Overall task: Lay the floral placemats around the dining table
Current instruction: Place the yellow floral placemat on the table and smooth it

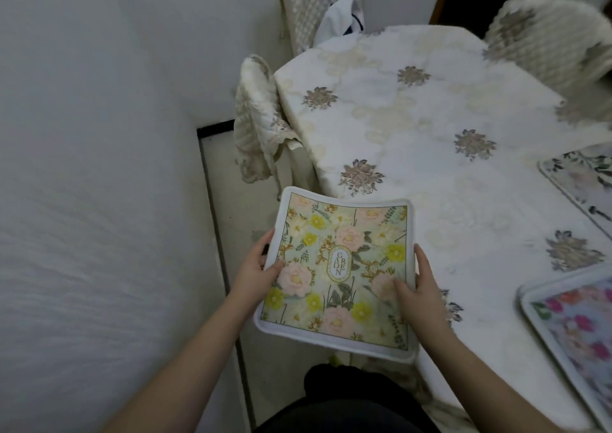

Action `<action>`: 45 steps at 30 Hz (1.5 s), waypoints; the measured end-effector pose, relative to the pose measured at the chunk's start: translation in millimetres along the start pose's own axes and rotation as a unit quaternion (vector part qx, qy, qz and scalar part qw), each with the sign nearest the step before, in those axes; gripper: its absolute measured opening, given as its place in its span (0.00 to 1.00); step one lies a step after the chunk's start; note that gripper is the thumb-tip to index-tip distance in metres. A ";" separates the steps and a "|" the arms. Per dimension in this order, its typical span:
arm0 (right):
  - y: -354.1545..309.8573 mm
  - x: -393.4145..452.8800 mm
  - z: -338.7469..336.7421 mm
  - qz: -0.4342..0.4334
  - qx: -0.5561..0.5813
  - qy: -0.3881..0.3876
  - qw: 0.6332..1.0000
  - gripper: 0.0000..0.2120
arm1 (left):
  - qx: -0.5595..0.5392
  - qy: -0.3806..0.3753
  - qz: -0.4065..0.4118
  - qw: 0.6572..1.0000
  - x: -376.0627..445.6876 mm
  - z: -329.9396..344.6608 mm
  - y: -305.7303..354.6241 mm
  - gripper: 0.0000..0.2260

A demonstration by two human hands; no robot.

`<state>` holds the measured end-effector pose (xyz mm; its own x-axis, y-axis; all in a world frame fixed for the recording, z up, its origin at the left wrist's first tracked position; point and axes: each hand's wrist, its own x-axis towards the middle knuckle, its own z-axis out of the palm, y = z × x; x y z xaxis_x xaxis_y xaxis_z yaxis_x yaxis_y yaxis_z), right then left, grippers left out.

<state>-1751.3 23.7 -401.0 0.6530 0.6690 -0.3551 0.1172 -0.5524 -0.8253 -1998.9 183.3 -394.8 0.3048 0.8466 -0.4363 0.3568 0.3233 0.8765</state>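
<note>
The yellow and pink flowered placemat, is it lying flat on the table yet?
No, the yellow and pink placemat is held up by the left hand and right hand at the table edge.

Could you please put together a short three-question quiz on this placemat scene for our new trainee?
1. True or false: the green placemat with pink and yellow flowers already lies flat on the table.
2. How many other placemats lie on the table at the right edge of the picture? A) none B) two C) four
3. Fill in: the green placemat is held by ____ hands.

Key:
1. False; the left hand and right hand hold it at the table's edge.
2. B: a leafy placemat and a pink-flowered placemat.
3. Both.
</note>
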 end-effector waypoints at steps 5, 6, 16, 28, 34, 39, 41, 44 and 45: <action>0.0 22.0 -12.2 0.032 0.043 0.033 0.998 0.34 | 0.054 -0.056 0.025 0.997 43.2 19.2 41.0 0.28; -0.1 25.0 -14.4 0.038 0.045 0.040 0.997 0.34 | 0.064 -0.065 0.027 0.995 50.8 22.7 47.0 0.28; 4.5 47.0 -38.3 0.081 0.088 0.093 0.988 0.34 | 0.125 -0.148 0.035 0.980 106.7 64.5 81.3 0.27; 8.9 51.4 -32.4 0.143 0.151 0.206 0.956 0.35 | 0.136 -0.295 0.038 0.945 176.7 104.1 118.4 0.28; -14.5 59.4 4.1 0.181 0.190 0.300 0.917 0.33 | 0.167 -0.390 0.071 0.903 232.9 113.2 145.6 0.29; -31.7 74.4 30.6 0.210 0.229 0.355 0.882 0.33 | 0.208 -0.425 0.117 0.873 266.9 122.4 162.2 0.27; -37.5 78.2 35.0 0.218 0.243 0.375 0.868 0.33 | 0.207 -0.445 0.119 0.863 272.1 129.0 164.2 0.27; -37.0 77.7 38.5 0.226 0.271 0.401 0.845 0.33 | 0.215 -0.471 0.119 0.847 275.5 143.2 164.9 0.27; -36.8 75.2 38.5 0.232 0.275 0.412 0.837 0.33 | 0.217 -0.477 0.120 0.843 274.9 147.9 165.5 0.26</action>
<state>-1735.3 113.5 -414.3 0.8537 -0.2504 -0.4565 -0.5062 -0.1941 -0.8403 -1725.4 407.0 -399.7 0.9122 0.0741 -0.4029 0.4097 -0.1694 0.8964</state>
